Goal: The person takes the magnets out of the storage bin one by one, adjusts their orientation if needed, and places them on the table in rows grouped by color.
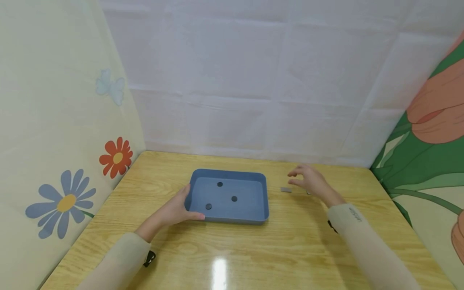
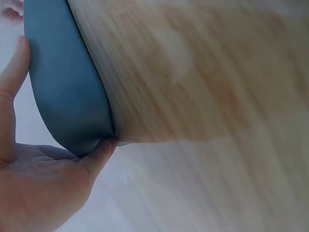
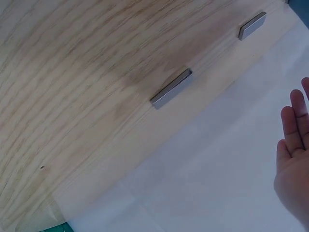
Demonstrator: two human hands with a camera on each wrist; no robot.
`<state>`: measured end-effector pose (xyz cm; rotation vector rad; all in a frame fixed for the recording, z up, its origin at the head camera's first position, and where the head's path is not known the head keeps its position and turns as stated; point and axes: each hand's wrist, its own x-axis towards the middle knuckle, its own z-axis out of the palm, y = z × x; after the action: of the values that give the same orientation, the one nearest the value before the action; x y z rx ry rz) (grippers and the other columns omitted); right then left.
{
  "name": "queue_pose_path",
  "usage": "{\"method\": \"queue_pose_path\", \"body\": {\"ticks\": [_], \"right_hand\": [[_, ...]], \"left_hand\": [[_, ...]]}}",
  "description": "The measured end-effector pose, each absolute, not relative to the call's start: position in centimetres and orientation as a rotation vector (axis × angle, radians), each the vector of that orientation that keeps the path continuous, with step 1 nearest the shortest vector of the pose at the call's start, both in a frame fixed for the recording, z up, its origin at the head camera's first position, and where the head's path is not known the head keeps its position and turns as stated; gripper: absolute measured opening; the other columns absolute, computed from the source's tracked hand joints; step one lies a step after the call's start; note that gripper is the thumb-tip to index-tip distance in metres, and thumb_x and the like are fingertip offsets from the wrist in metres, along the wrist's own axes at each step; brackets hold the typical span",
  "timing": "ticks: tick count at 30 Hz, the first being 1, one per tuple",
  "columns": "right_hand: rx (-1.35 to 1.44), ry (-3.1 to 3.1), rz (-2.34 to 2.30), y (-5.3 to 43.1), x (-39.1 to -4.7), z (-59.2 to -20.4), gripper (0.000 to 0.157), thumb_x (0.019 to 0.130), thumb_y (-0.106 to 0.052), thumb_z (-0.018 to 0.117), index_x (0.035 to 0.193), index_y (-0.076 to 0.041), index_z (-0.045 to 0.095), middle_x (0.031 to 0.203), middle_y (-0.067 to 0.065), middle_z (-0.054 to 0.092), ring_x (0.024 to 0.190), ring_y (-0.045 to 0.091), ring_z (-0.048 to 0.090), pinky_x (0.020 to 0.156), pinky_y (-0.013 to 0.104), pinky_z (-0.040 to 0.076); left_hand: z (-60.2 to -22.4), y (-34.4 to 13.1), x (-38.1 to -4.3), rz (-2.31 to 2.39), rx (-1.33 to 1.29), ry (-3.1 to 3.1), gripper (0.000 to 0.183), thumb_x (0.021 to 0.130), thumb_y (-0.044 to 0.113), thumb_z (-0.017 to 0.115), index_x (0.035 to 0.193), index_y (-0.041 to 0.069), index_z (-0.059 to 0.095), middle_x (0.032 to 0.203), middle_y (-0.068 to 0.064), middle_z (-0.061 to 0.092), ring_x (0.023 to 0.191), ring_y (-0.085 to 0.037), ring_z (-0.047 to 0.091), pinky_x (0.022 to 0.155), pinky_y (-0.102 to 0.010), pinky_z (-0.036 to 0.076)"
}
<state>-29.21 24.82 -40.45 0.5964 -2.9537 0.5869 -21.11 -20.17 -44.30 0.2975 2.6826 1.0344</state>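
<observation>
Head view: left grip (image 1: 175, 209) clasps blue tray (image 1: 232, 220); right grip (image 1: 313, 183) empty, loosely parted, its sleeve marking (image 1: 355, 214) illegible.

Pale L sleeve (image 1: 114, 259) & R sleeve (image 1: 367, 241)

Both off-white/beige, long. Blk strap-like bit (image 1: 149, 258) under L one, smaller blk piece (image 1: 332, 226) under R. Sm. dk marking (image 1: 355, 214) nr R sleeve's end, illegible. L hand (image 1: 175, 209) & R hand (image 1: 314, 183) bare.

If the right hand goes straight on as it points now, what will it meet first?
Probably the blue tray. A small grey bar lies near the path of the right hand, but on the table, so the fingers may pass above it; depth is unclear.
</observation>
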Motion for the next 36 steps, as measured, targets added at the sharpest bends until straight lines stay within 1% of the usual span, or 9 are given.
{"method": "queue_pose_path", "body": {"ticks": [11,22,29,36], "right_hand": [[0.685,-2.936,0.641,21.9,-29.5,-40.5,0.034,0.087,-0.033,0.07,0.113,-0.011,0.07,0.106,0.005,0.064,0.105,0.032,0.059,0.087,0.047,0.05],[0.737,-2.908,0.668,18.6,-29.5,-40.8,0.029,0.086,-0.03,0.072,0.11,-0.014,0.072,0.107,0.004,0.067,0.107,0.03,0.06,0.09,0.045,0.052],[0.757,-2.926,0.712,16.6,-29.4,-41.3,0.026,0.085,-0.028,0.073,0.108,-0.016,0.072,0.113,0.004,0.065,0.11,0.027,0.058,0.093,0.044,0.051],[0.784,-2.962,0.668,15.0,-29.4,-41.9,0.028,0.086,-0.029,0.072,0.111,-0.017,0.072,0.118,0.005,0.062,0.113,0.024,0.056,0.094,0.043,0.05]], "left_hand": [[-44.3,-20.1,-21.1,1.037,0.288,2.69,0.131,0.068,0.056,0.079,0.152,-0.003,-0.003,0.161,-0.024,0.001,0.148,-0.043,0.009,0.118,-0.059,0.02],[-44.5,-20.2,-21.2,1.031,0.311,2.704,0.132,0.068,0.058,0.079,0.152,-0.004,-0.002,0.16,-0.026,0.003,0.148,-0.044,0.01,0.117,-0.059,0.021],[-44.5,-20.2,-21.2,1.036,0.311,2.701,0.132,0.068,0.058,0.078,0.152,-0.003,-0.002,0.16,-0.025,0.002,0.148,-0.044,0.009,0.118,-0.059,0.021],[-44.6,-20.1,-21.3,1.033,0.31,2.704,0.132,0.068,0.058,0.079,0.152,-0.003,-0.002,0.16,-0.025,0.002,0.148,-0.044,0.01,0.117,-0.059,0.021]]}}
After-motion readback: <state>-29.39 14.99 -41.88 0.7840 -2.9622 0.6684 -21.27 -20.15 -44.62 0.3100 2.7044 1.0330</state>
